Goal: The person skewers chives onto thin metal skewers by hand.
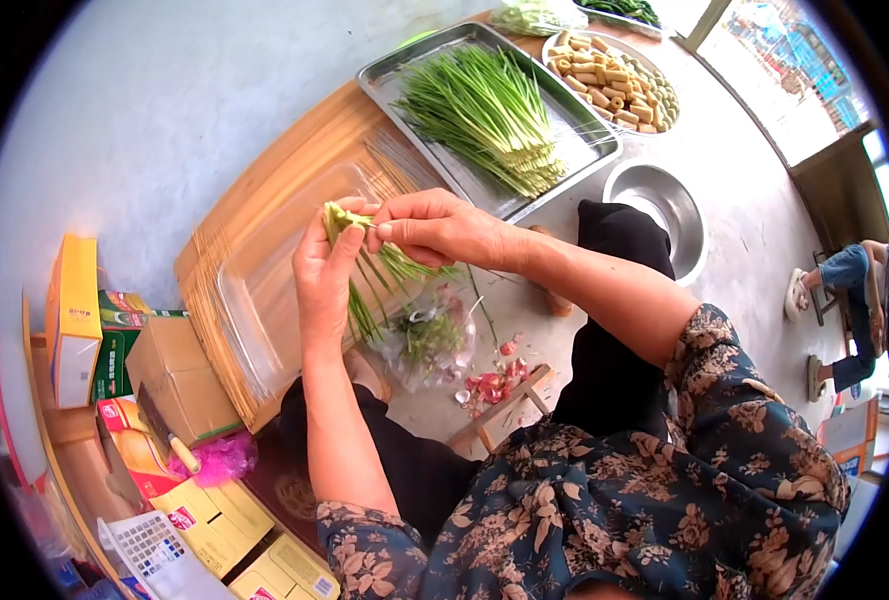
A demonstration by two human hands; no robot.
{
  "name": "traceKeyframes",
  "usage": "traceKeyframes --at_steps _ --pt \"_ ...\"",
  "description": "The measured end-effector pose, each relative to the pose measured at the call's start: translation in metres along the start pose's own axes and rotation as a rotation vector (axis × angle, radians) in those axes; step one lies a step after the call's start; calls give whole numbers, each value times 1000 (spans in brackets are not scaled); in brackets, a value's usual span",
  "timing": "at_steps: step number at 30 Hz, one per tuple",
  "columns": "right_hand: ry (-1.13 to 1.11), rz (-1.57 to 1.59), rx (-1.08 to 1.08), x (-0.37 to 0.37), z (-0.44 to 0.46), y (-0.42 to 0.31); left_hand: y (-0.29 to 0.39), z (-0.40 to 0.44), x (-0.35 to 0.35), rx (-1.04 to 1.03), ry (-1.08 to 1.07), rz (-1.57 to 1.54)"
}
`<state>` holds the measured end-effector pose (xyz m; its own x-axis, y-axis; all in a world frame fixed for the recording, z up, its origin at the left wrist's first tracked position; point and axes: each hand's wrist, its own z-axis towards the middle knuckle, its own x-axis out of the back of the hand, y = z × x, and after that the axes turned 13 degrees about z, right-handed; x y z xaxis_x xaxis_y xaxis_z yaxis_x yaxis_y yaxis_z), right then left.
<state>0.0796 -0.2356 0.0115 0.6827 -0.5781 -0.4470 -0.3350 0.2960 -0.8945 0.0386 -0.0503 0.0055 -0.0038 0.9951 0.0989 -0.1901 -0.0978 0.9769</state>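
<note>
My left hand [325, 275] is closed around a small bunch of garlic chives [343, 218], with the pale cut ends up at the fingertips and the green leaves hanging down. Against those cut ends my right hand [443, 232] is pinched; what thin thing its fingertips grip is too small to make out. Below both hands lies a clear plastic tray [255, 270] on a wooden board [250, 180]. Thin bamboo skewers [397, 165] rest beside the tray. A large heap of garlic chives [485, 115] fills much of a metal tray [390, 75] farther off.
A bowl [672, 118] of cut, pale brown rolled pieces stands at the back right, above a steel basin [703, 225]. Boxes [190, 365] line the left side. Plastic bag [425, 335] and reddish peelings [500, 382] lie on the floor. Another person [850, 300] sits at right.
</note>
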Motion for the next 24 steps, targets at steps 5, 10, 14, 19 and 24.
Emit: traceKeyframes --at_steps 5,10,14,19,24 --pt "-89 7 -44 6 -5 -5 1 -5 -2 -15 -66 9" --pt "-45 -34 -107 12 -5 1 -9 -3 2 41 -93 56" --pt "-57 -25 -57 13 -4 2 -5 -4 -2 88 -150 4" --pt "-22 -242 -76 18 -3 -2 -3 -5 18 171 52 -227" --pt "154 -266 -97 18 -1 10 -12 -5 45 155 396 226"
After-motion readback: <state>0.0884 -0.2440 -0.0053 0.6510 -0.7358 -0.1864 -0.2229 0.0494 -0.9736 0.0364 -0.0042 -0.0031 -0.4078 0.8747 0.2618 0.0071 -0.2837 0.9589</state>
